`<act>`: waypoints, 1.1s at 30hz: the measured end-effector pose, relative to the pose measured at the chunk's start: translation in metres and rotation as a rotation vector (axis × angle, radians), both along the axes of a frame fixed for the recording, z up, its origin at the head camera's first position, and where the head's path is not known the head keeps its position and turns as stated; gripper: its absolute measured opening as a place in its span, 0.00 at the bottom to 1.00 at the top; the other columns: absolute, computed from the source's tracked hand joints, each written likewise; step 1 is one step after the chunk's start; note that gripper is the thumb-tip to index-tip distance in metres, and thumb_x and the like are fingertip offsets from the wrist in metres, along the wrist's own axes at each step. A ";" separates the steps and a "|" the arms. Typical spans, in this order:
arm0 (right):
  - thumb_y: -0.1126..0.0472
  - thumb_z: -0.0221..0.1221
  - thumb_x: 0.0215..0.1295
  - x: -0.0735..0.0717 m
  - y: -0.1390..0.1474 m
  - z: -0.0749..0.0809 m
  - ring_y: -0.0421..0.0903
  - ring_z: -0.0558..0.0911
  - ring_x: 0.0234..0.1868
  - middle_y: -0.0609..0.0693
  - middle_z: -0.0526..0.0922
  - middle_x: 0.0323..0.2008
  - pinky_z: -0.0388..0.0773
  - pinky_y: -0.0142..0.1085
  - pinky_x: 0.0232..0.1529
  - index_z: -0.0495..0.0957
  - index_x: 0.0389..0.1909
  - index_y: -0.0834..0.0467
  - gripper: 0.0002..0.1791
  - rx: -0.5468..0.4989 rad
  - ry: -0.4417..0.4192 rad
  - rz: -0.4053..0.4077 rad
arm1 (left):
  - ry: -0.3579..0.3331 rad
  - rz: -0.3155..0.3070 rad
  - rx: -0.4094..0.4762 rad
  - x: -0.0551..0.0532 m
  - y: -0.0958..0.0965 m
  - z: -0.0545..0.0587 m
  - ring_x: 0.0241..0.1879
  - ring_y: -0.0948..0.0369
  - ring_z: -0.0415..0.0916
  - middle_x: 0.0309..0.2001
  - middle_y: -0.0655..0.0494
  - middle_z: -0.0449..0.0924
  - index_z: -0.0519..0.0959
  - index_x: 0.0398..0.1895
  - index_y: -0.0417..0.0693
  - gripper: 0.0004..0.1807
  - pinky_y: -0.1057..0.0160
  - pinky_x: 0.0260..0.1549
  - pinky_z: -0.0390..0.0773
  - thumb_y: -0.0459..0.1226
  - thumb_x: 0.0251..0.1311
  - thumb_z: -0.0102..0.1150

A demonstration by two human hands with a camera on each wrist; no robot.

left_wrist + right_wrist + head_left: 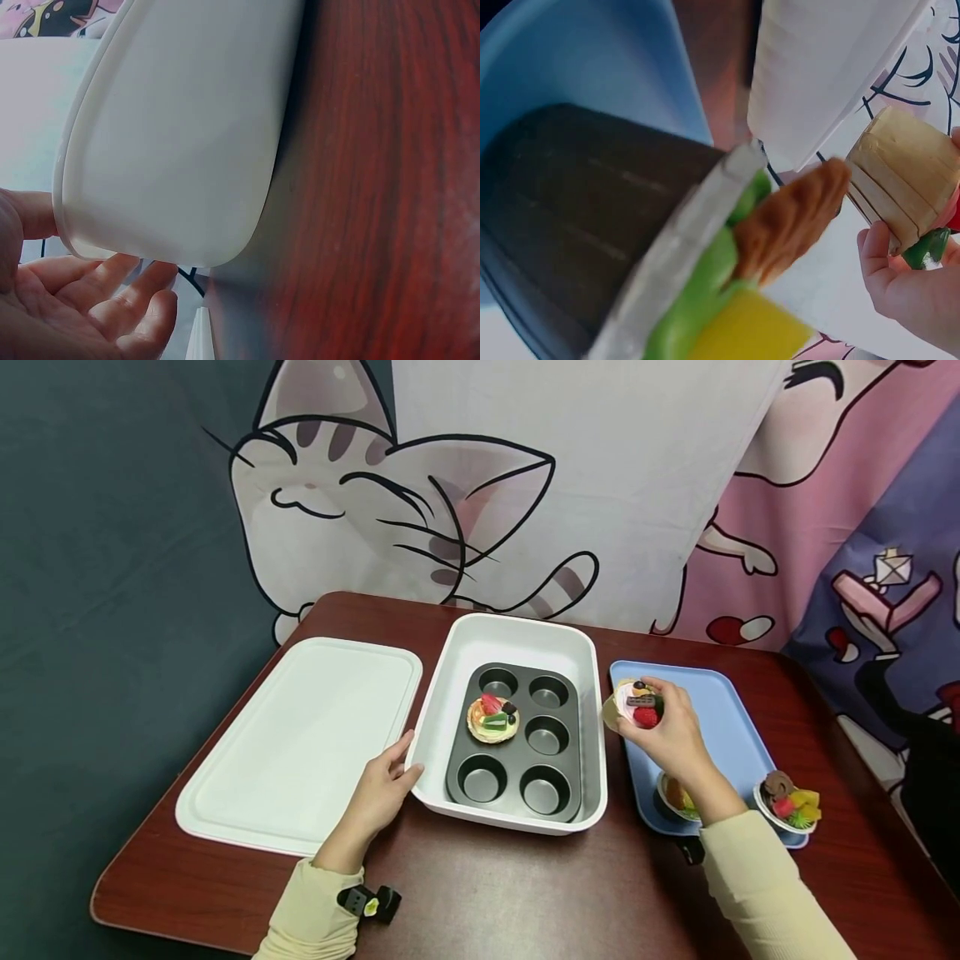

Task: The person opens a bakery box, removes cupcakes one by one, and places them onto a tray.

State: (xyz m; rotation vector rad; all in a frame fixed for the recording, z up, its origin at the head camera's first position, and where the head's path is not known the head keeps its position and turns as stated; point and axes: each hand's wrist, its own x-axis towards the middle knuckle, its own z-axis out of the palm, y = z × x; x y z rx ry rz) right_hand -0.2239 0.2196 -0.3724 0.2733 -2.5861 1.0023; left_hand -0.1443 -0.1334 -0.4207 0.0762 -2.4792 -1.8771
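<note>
My left hand (381, 789) grips the near-left part of the white plastic tub's rim (423, 760). The left wrist view shows my thumb at the rim and my fingers (131, 300) against the outer wall. In the tub lies a dark grey muffin tin (512, 760), with a fruit-topped toy tart (492, 720) in its middle-left cup. Above the left side of the blue tray (712, 718), my right hand (675, 739) holds a toy cupcake (907, 172) in a tan cup, tilted, with a raspberry and chocolate piece on top. The tin's other cups hold nothing.
Two more toy cupcakes stand at the blue tray's near end: one (678, 797) partly behind my right arm, the other (786, 800) at the right corner. Left of the tub lies a flat white lid (300, 743) on the brown table (480, 893). Behind hangs a cartoon-printed cloth (637, 485).
</note>
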 end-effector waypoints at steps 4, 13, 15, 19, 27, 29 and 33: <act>0.64 0.64 0.42 0.000 0.004 0.000 0.59 0.65 0.45 0.66 0.65 0.44 0.62 0.48 0.42 0.64 0.52 0.66 0.33 0.002 -0.002 -0.001 | 0.000 -0.001 -0.002 0.000 0.000 0.000 0.53 0.51 0.63 0.60 0.38 0.56 0.59 0.62 0.38 0.28 0.58 0.45 0.69 0.28 0.56 0.50; 0.63 0.64 0.44 0.002 0.014 -0.001 0.60 0.64 0.45 0.67 0.64 0.46 0.61 0.51 0.41 0.62 0.54 0.66 0.34 0.025 -0.043 -0.024 | 0.035 -0.025 0.050 0.001 0.001 0.002 0.51 0.48 0.66 0.59 0.35 0.56 0.58 0.61 0.35 0.28 0.60 0.43 0.71 0.27 0.56 0.49; 0.62 0.64 0.44 0.003 0.016 -0.001 0.60 0.64 0.44 0.67 0.63 0.45 0.61 0.50 0.40 0.61 0.54 0.66 0.34 0.030 -0.047 -0.029 | 0.035 -0.026 0.057 0.001 0.001 0.003 0.51 0.49 0.65 0.60 0.35 0.55 0.58 0.61 0.35 0.28 0.60 0.43 0.71 0.27 0.56 0.49; 0.62 0.63 0.44 0.004 0.021 -0.002 0.60 0.63 0.44 0.67 0.63 0.45 0.61 0.50 0.39 0.61 0.54 0.66 0.35 0.034 -0.059 -0.040 | 0.028 -0.027 0.063 0.001 0.001 0.003 0.51 0.49 0.65 0.59 0.35 0.56 0.57 0.61 0.35 0.28 0.61 0.43 0.72 0.26 0.56 0.49; 0.61 0.63 0.46 0.004 0.029 -0.007 0.60 0.64 0.43 0.67 0.62 0.45 0.62 0.50 0.39 0.60 0.55 0.66 0.35 0.050 -0.087 -0.073 | 0.015 -0.022 0.059 0.001 0.001 0.002 0.50 0.48 0.67 0.57 0.33 0.59 0.58 0.61 0.36 0.28 0.60 0.42 0.72 0.26 0.56 0.49; 0.61 0.63 0.46 0.005 0.031 -0.008 0.60 0.64 0.43 0.67 0.62 0.46 0.61 0.50 0.38 0.60 0.55 0.66 0.35 0.052 -0.093 -0.080 | 0.015 -0.022 0.058 0.001 0.001 0.003 0.50 0.48 0.66 0.58 0.34 0.58 0.58 0.61 0.35 0.28 0.60 0.43 0.72 0.26 0.56 0.49; 0.60 0.63 0.46 0.005 0.034 -0.008 0.61 0.63 0.44 0.68 0.62 0.46 0.61 0.51 0.39 0.59 0.56 0.66 0.36 0.057 -0.106 -0.091 | 0.021 -0.025 0.055 0.001 0.001 0.004 0.51 0.48 0.65 0.60 0.36 0.55 0.58 0.61 0.35 0.28 0.60 0.43 0.71 0.26 0.56 0.50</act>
